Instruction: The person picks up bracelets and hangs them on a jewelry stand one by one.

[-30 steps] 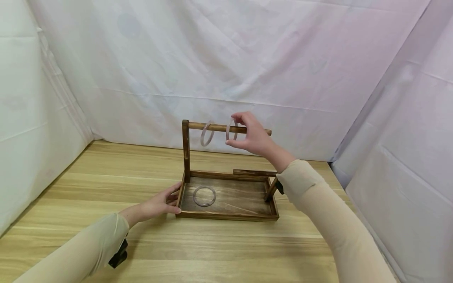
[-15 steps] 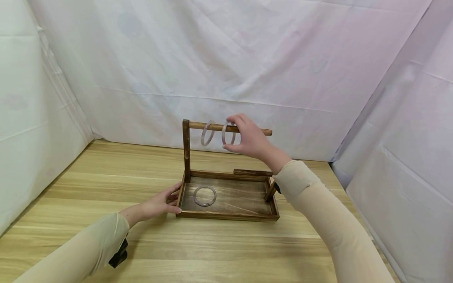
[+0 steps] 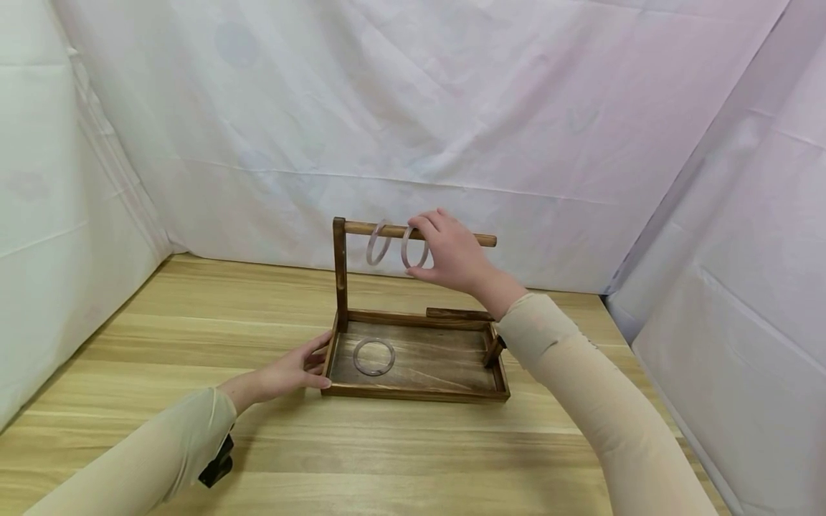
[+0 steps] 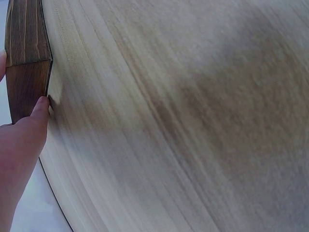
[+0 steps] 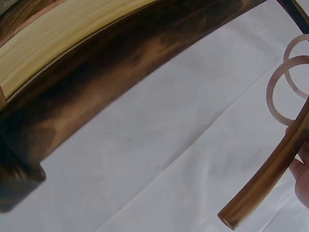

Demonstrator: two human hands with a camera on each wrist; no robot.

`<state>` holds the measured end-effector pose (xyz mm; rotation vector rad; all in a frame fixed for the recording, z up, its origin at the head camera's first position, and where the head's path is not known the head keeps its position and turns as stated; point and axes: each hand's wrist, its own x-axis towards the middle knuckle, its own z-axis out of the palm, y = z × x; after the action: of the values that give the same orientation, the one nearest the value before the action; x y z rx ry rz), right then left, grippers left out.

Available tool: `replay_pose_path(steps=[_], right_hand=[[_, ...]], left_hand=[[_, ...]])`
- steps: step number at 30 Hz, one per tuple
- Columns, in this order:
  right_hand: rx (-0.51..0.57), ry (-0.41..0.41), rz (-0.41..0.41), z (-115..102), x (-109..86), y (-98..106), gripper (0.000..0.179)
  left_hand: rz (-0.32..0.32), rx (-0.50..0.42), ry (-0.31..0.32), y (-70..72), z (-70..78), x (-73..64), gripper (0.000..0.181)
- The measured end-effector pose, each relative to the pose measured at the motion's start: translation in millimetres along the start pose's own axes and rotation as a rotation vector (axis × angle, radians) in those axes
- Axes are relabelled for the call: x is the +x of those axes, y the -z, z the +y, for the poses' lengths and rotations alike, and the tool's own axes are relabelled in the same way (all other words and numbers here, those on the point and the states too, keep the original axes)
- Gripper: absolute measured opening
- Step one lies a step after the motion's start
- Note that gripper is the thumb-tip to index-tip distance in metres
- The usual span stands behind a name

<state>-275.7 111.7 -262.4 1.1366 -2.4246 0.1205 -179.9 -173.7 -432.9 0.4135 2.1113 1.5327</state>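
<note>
A dark wooden two-bar stand with a tray base (image 3: pixel 439 362) sits on the table. My left hand (image 3: pixel 284 373) grips the tray's left end, thumb at the near corner and fingers along the side. In the left wrist view, the thumb (image 4: pixel 39 108) presses against the dark wood. Up at the higher bar (image 3: pixel 487 240), my right hand (image 3: pixel 454 251) pinches a pale purple bangle (image 3: pixel 404 248) that encircles the bar, fingers above and thumb below. Left of it hangs a second bangle (image 3: pixel 370 251). A third bangle (image 3: pixel 355 357) lies flat in the tray.
The stand's lower bar (image 3: pixel 454 314) juts leftward from a short post (image 3: pixel 493 352) at the tray's right end. The higher bar's free end (image 5: pixel 229 220) points right. Pale cloth (image 3: pixel 413 107) hangs behind and on both sides of the wood-grain table (image 3: pixel 387 459).
My right hand has moved slightly left and down along the higher bar with the pinched bangle, closer to the hanging one. The left hand has stayed at the tray.
</note>
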Motion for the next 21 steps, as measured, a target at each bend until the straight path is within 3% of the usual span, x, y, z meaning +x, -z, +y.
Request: replay_pose_path(steps=[7,14,21], right_hand=[[-0.011,-0.012,-0.016,2,-0.4,-1,0.071],[0.076,-0.027,0.089,-1,-4.0,5,0.074],[0.138,0.033,0.078,-7,-12.6,11,0.084]], left_hand=[[-0.001,0.004,-0.001,0.5,0.8,1.2,0.098],[-0.015,0.041,-0.016,2.2,0.5,0.1,0.099],[-0.005,-0.004,0.012,2.5,0.9,1.1,0.1]])
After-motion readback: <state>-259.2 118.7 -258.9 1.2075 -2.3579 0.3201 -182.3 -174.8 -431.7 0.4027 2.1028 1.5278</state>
